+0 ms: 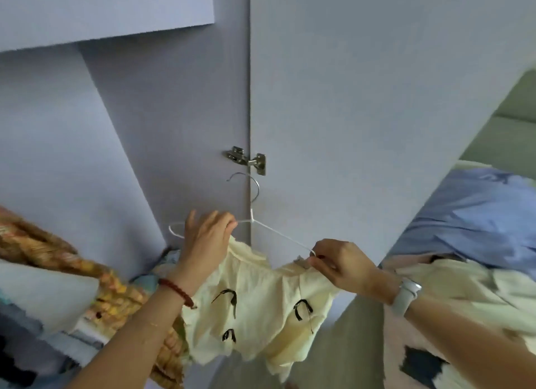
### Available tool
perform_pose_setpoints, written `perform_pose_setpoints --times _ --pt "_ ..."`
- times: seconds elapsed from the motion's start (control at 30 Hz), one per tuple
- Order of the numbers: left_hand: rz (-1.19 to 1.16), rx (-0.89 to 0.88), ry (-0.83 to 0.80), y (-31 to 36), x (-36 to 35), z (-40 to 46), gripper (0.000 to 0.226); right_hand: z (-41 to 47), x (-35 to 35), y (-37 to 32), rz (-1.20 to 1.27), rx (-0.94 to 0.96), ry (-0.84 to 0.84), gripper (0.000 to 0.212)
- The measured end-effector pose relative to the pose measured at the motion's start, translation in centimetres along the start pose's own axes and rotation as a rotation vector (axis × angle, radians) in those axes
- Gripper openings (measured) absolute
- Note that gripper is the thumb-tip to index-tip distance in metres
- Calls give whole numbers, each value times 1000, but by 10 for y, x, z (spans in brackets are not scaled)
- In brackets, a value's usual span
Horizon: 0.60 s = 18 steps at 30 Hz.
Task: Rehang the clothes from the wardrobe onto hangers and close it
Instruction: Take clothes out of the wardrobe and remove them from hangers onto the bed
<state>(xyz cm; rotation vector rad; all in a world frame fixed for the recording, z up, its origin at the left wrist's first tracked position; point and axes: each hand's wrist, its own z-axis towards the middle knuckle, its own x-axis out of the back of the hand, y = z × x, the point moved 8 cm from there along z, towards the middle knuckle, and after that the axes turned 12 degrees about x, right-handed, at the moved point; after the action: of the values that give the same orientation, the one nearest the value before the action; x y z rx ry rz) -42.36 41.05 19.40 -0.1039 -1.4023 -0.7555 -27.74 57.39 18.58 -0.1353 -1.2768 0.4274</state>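
A pale yellow garment [255,307] with small black bows hangs from a thin white wire hanger [278,233] in front of the wardrobe. My left hand [206,240] pinches the hanger's left arm together with the garment's top edge. My right hand [342,265] pinches the hanger's right end and the cloth there. The hanger's metal hook [251,185] points up, just below the door hinge [248,160]. The wardrobe door [362,113] stands open to the right.
Inside the wardrobe at the lower left hang an orange-yellow patterned garment [87,268] and pale folded fabrics [43,295]. On the right lies a bed with a blue garment [478,214] and a cream one [452,295]. A shelf [101,11] juts out at the top left.
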Motion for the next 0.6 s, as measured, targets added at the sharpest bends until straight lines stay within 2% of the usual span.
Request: perform_pose_setpoints --times 0.07,0.17,0.37,0.47,0.6 --pt "-156 -62 -170 38 -32 -10 30 -46 15 29 -84 -130 27 30" --pt "-333 -152 -424 104 -84 -35 19 -120 45 71 -218 -368 137 17" --pt "-598 -276 -760 260 -144 -71 33 -243 126 127 -492 -570 399 10" --pt "-677 -313 -759 342 -156 -67 26 -299 168 161 -547 -655 493 24" --pt "-571 -384 -561 444 -175 -40 17 -366 213 200 -625 -748 530 33"
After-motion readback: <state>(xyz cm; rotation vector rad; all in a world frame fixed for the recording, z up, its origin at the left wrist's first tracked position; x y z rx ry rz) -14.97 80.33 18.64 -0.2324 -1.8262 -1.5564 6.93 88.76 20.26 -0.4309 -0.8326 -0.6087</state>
